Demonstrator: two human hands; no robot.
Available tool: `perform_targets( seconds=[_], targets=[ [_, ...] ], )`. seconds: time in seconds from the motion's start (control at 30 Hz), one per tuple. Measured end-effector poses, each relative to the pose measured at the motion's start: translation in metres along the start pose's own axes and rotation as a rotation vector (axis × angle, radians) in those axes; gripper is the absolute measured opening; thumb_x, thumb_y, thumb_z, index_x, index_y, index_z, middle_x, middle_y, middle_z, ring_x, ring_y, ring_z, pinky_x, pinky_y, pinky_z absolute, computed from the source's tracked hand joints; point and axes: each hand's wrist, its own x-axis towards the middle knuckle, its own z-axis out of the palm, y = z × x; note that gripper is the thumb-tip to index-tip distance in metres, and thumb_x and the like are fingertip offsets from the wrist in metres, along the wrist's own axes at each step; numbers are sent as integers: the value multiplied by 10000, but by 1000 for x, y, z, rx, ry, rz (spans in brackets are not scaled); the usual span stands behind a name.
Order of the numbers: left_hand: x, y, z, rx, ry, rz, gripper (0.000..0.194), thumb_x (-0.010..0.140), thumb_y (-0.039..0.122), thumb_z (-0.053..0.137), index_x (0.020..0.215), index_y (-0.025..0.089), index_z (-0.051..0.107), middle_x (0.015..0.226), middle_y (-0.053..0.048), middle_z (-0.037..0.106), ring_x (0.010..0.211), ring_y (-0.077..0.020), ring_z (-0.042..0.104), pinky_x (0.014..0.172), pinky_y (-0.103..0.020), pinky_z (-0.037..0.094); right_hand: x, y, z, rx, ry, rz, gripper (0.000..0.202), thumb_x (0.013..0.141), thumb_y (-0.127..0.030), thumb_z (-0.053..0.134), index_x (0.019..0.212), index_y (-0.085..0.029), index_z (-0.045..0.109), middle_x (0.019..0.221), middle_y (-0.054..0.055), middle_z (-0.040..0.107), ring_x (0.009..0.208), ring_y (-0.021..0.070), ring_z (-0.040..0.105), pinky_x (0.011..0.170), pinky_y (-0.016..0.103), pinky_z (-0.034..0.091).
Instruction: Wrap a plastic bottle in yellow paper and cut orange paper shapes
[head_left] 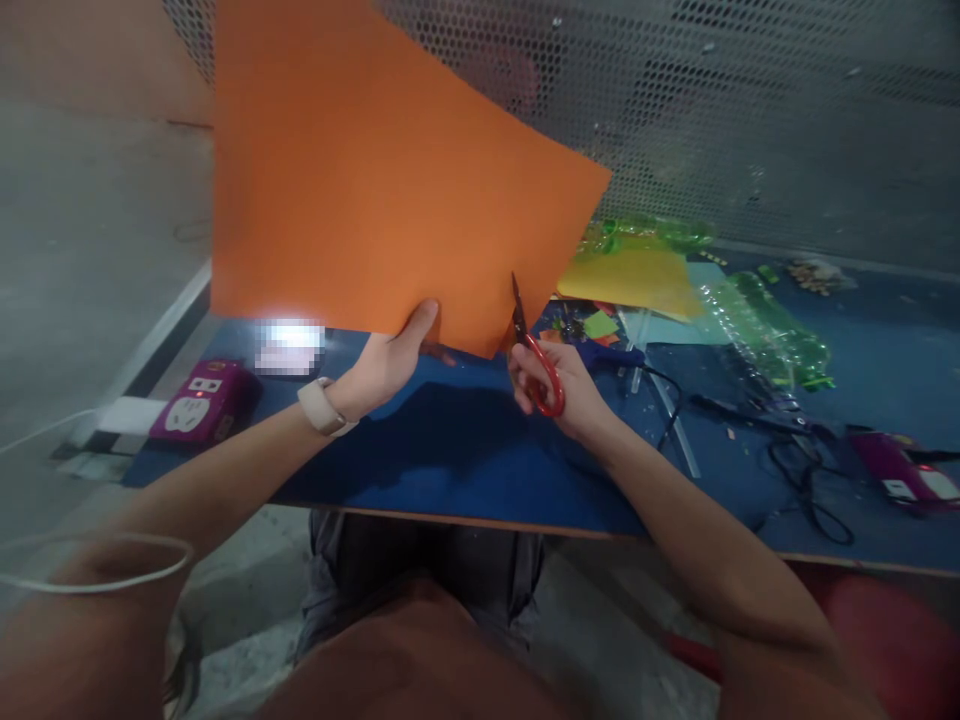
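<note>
A large orange sheet of paper (360, 180) is held up over the blue table. My left hand (394, 355) grips its lower edge, thumb on the near face and fingers mostly hidden behind. In my right hand (559, 380) is a pair of scissors (551, 375) with red handles, my fingers closed around the loops. The dark blade lies over the paper's lower right part, pointing up. Whether the second blade is behind the sheet I cannot tell. Below the paper, a dark shadow falls on the table.
A purple power socket block (201, 400) stands at the left, another (904, 470) at the right. Clear green plastic bottles (772, 330), yellow paper (637, 280), a blue glue gun (611, 357) and black cables (806, 480) lie on the right. Behind rises a perforated metal panel (675, 100).
</note>
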Motion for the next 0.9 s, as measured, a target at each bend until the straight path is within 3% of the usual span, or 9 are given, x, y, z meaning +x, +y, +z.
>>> perform_targets(
  seconds=[0.3, 0.57, 0.9],
  targets=[
    [0, 2, -4, 29, -50, 18, 434, 1059, 661, 807, 1255, 274, 801, 1494, -81, 775, 1159, -287, 829, 724, -346, 733, -3, -3, 0, -9, 8, -30, 652, 842, -781, 980, 749, -209, 682, 587, -46, 552, 424, 112, 535, 448, 276, 389],
    [1, 14, 1, 38, -22, 17, 442, 1039, 632, 808, 1306, 281, 784, 1415, -119, 797, 1187, -344, 835, 750, -415, 740, -2, -2, -2, -64, -25, -52, 700, 839, -798, 975, 722, -218, 601, 618, -50, 540, 392, 97, 527, 395, 273, 324],
    [4, 14, -3, 58, -72, 29, 504, 1018, 709, 812, 1261, 269, 780, 1280, -136, 822, 1201, -390, 825, 747, -427, 742, -3, -3, -5, -77, -3, -28, 630, 824, -768, 992, 765, -207, 711, 580, -43, 574, 400, 128, 562, 428, 292, 376]
  ],
)
